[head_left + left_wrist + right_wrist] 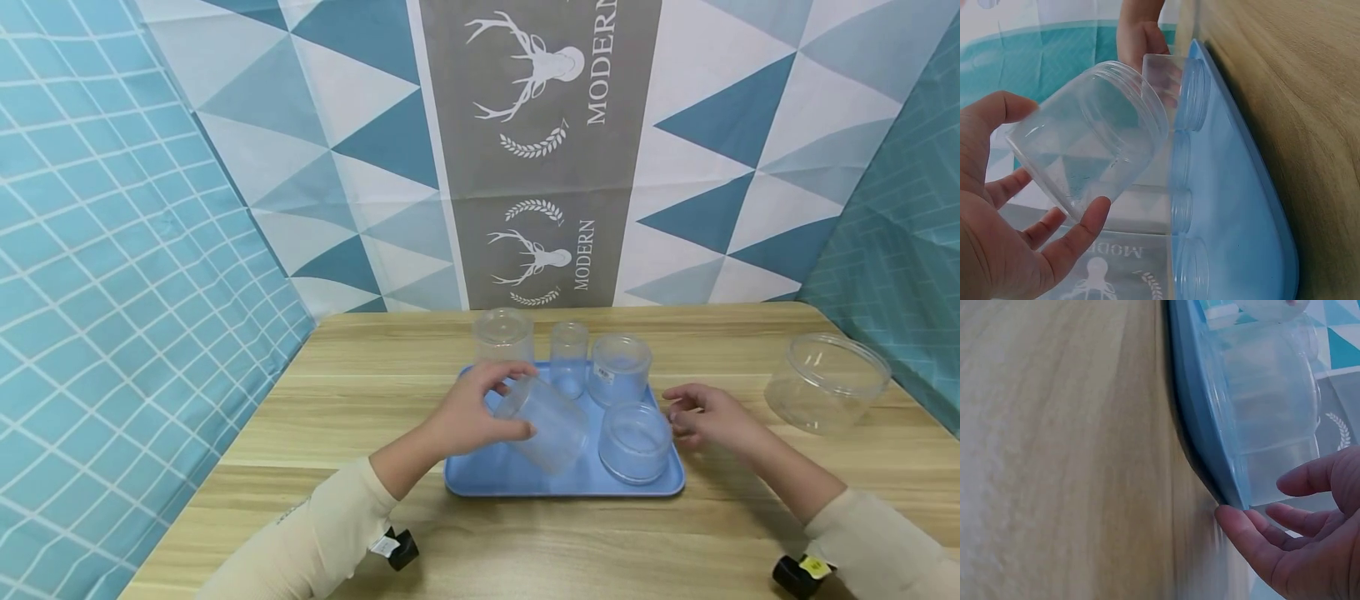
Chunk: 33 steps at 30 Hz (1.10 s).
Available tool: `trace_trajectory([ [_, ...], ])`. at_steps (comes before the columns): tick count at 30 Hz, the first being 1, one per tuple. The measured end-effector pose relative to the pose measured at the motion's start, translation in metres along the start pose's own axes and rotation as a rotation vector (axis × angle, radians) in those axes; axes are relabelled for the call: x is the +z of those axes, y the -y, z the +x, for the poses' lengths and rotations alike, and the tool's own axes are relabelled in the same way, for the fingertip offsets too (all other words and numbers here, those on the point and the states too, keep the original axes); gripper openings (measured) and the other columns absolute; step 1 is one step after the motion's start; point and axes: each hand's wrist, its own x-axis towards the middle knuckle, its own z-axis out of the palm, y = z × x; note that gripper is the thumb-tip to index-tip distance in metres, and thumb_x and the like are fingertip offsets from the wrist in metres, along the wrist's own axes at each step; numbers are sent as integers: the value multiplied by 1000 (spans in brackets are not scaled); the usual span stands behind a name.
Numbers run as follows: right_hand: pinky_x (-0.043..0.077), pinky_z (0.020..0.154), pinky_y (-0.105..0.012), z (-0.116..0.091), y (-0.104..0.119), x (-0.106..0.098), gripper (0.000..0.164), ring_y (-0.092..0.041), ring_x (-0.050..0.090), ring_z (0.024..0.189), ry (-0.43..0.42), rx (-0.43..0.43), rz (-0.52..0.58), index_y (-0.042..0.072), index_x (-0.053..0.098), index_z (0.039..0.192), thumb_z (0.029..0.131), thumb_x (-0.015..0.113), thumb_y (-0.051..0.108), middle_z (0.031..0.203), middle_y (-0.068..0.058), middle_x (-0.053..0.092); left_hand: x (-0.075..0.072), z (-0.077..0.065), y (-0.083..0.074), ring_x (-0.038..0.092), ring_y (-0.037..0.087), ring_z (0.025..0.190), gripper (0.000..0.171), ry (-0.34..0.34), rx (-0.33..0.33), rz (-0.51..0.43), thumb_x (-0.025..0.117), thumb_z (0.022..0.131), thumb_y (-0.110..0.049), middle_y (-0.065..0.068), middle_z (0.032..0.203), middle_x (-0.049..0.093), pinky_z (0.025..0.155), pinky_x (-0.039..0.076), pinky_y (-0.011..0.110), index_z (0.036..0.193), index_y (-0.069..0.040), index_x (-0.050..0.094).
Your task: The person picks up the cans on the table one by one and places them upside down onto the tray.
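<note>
My left hand (480, 410) grips a clear plastic jar (1088, 137) by its base end, thumb on one side and fingers on the other. The jar is tilted over the blue tray (480, 479), its threaded mouth angled down toward the tray. At the tray's right edge is my right hand (712, 418), fingers loosely bent and holding nothing, fingertips right at the rim. Beside it on the tray stands a short wide jar (636, 442). Behind are a labelled jar (621, 375), a slim jar (568, 358) and a larger jar (504, 329), threaded ends down in the left wrist view.
A large clear round container (825, 387) stands on the wooden table (360, 392) to the right. Patterned cloth (540, 167) hangs behind the table, with blue checked cloth (97, 250) along the left side.
</note>
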Motion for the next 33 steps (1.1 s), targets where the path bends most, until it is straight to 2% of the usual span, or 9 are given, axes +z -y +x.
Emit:
trace_trajectory([
  [7, 59, 66, -39, 2, 1, 7, 51, -22, 63, 84, 35, 40, 9, -22, 36, 134, 90, 54, -3, 113, -30, 54, 3, 1, -2, 51, 17, 100, 58, 16, -4, 100, 79, 72, -26, -5, 124, 54, 77, 50, 38, 127, -25, 62],
  [13, 59, 63, -40, 4, 0, 10, 54, -23, 64, 81, 43, 69, 11, -21, 37, 134, 86, 56, -5, 107, -26, 54, 7, 3, -1, 49, 17, 98, 59, 21, 24, 172, 79, 71, -30, -4, 115, 54, 75, 48, 36, 127, -27, 62],
  [17, 59, 63, -41, 5, -2, 10, 58, -24, 64, 79, 47, 73, 11, -20, 35, 135, 85, 60, -7, 107, -25, 52, 9, 4, -3, 51, 16, 103, 60, 31, 35, 216, 79, 70, -32, -3, 116, 54, 82, 48, 36, 128, -29, 62],
  [21, 59, 61, -43, 6, -4, 11, 61, -24, 62, 80, 61, 41, 10, -22, 33, 135, 83, 61, -10, 107, -25, 52, 11, 5, -4, 53, 15, 108, 61, 44, 54, 265, 79, 71, -32, -2, 119, 54, 86, 47, 35, 129, -28, 62],
  [26, 59, 60, -43, 7, -5, 11, 62, -23, 59, 84, 65, 20, -16, -23, 32, 135, 80, 58, -13, 105, -25, 52, 14, 7, -5, 53, 14, 106, 61, 47, 93, 346, 80, 69, -34, -2, 120, 53, 83, 48, 33, 128, -27, 63],
  [33, 58, 59, -42, 7, -5, 13, 65, -24, 59, 84, 59, 39, -40, -21, 33, 136, 76, 58, -15, 106, -24, 52, 19, 10, -6, 53, 15, 101, 60, 56, 168, 504, 80, 67, -39, 0, 119, 54, 74, 47, 28, 125, -30, 64],
])
